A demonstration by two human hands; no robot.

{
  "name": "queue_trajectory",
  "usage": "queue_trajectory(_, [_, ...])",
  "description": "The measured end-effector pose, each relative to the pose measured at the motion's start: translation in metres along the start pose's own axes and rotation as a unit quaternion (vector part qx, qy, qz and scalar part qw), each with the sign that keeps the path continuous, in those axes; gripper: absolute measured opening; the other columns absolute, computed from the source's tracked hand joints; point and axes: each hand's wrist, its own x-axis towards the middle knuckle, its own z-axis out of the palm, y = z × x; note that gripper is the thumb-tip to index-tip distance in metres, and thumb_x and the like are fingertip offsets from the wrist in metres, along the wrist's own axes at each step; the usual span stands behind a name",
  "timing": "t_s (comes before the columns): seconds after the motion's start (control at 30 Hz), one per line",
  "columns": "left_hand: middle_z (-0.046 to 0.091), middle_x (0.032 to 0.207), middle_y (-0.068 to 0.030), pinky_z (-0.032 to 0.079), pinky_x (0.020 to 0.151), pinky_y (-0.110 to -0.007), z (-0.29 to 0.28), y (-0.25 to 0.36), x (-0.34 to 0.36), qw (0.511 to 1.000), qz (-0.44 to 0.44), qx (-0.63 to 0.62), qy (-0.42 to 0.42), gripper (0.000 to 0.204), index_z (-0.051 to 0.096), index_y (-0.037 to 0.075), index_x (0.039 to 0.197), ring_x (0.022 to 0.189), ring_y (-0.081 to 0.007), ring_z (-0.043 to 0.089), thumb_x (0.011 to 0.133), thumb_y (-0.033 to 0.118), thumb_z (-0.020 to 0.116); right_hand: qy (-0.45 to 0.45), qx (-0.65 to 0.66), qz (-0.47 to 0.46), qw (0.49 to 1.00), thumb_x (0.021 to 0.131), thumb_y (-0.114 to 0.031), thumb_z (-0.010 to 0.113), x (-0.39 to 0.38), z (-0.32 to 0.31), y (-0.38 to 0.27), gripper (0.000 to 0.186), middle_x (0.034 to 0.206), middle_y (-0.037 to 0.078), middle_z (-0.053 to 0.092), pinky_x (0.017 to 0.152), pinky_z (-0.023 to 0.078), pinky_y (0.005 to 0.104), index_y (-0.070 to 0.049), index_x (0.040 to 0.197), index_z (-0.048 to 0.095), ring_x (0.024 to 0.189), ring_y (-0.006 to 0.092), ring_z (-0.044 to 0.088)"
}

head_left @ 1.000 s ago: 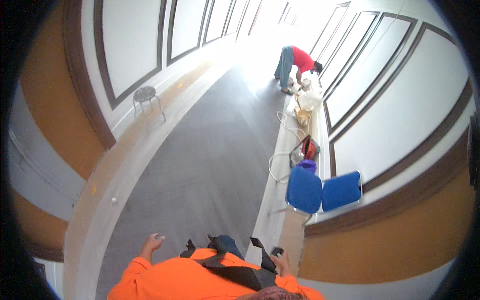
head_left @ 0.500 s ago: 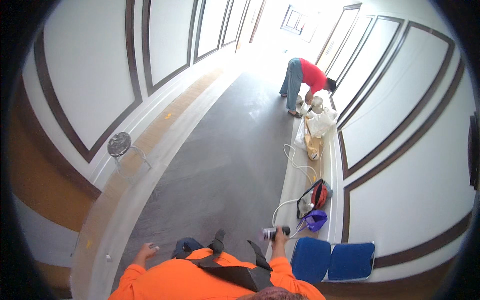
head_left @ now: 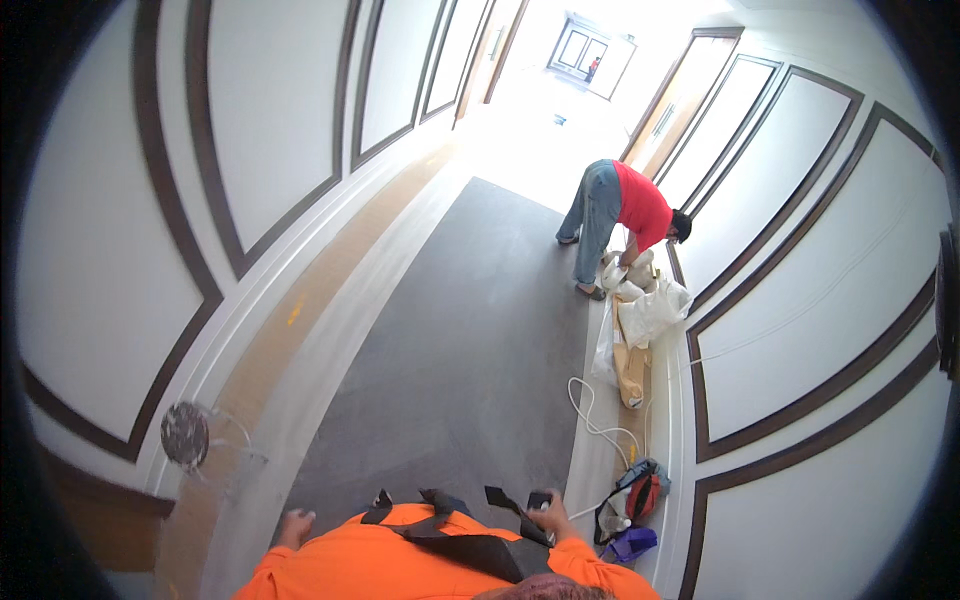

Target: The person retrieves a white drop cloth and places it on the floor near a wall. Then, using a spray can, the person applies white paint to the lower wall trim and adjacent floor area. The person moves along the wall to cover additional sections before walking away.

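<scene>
At the lower edge, my left hand (head_left: 297, 526) hangs at my side, loosely open, with nothing seen in it. My right hand (head_left: 551, 514) is closed round a small dark cylindrical container (head_left: 540, 499), its lower part hidden by my fingers. Black straps (head_left: 450, 535) lie across my orange top. Close to my right hand, a purple bag (head_left: 630, 544) and a red and grey bag (head_left: 645, 492) rest on the floor by the right wall.
Ahead, a person in a red top (head_left: 640, 205) bends over white plastic bags (head_left: 655, 310) and a brown paper package (head_left: 629, 375) by the right wall. A white cable (head_left: 590, 420) loops on the floor. A round stool (head_left: 186, 434) stands left of the grey floor covering (head_left: 440, 330).
My view has moved forward along the corridor: the person, bags and stool now appear nearer or lower. The blue chairs have left the view. The container stays in my right hand.
</scene>
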Motion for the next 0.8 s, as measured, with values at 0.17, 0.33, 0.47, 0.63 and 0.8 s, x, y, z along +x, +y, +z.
queue_trajectory(0.17, [0.074,0.116,-0.0204,0.055,0.095,-0.042,-0.044,0.324,0.130,0.965,0.241,0.094,0.029,0.071,0.059,-0.005,0.139,0.106,-0.0329,0.071,0.086,0.040,0.076,0.334,0.345,0.311,0.820,0.069,-0.028,0.093,0.072,0.029,-0.002,0.093,0.134,0.021,0.057,0.102,0.050,0.0434,0.005,0.140,0.042,0.124,0.0339,0.059])
queue_trajectory(0.33, [0.076,0.104,-0.0176,0.057,0.084,-0.039,-0.076,0.489,0.237,0.971,0.191,-0.001,0.141,0.063,0.061,0.000,0.140,0.092,-0.0258,0.073,0.088,0.032,0.076,0.276,0.361,0.367,0.812,0.073,-0.022,0.091,0.266,0.060,-0.095,0.084,0.129,0.019,0.058,0.101,0.051,0.0476,0.004,0.137,0.044,0.122,0.0321,0.060])
queue_trajectory(0.47, [0.073,0.092,-0.0133,0.057,0.065,-0.038,-0.054,0.585,0.248,0.993,0.061,0.084,-0.052,0.068,0.053,0.000,0.148,0.078,-0.0207,0.070,0.090,0.028,0.076,0.327,0.307,0.322,0.834,0.076,-0.017,0.089,0.424,-0.017,-0.212,0.076,0.125,0.017,0.059,0.100,0.053,0.0509,0.003,0.135,0.045,0.120,0.0307,0.061])
queue_trajectory(0.63, [0.074,0.100,-0.0168,0.060,0.068,-0.041,-0.015,0.720,0.263,0.994,0.036,0.079,-0.065,0.068,0.055,0.002,0.146,0.084,-0.0232,0.072,0.089,0.031,0.077,0.239,0.465,0.019,0.852,0.080,-0.015,0.088,0.714,-0.149,-0.353,0.070,0.117,0.011,0.062,0.086,0.058,0.0449,-0.008,0.137,0.049,0.102,0.0251,0.065])
queue_trajectory(0.8, [0.074,0.110,-0.0202,0.061,0.075,-0.043,0.016,0.775,0.381,0.996,-0.082,0.012,-0.018,0.066,0.059,0.003,0.143,0.093,-0.0258,0.073,0.088,0.035,0.076,0.231,0.276,-0.083,0.929,0.070,-0.014,0.093,0.886,-0.244,-0.499,0.085,0.123,0.012,0.061,0.097,0.055,0.0411,-0.009,0.141,0.046,0.112,0.0266,0.063])
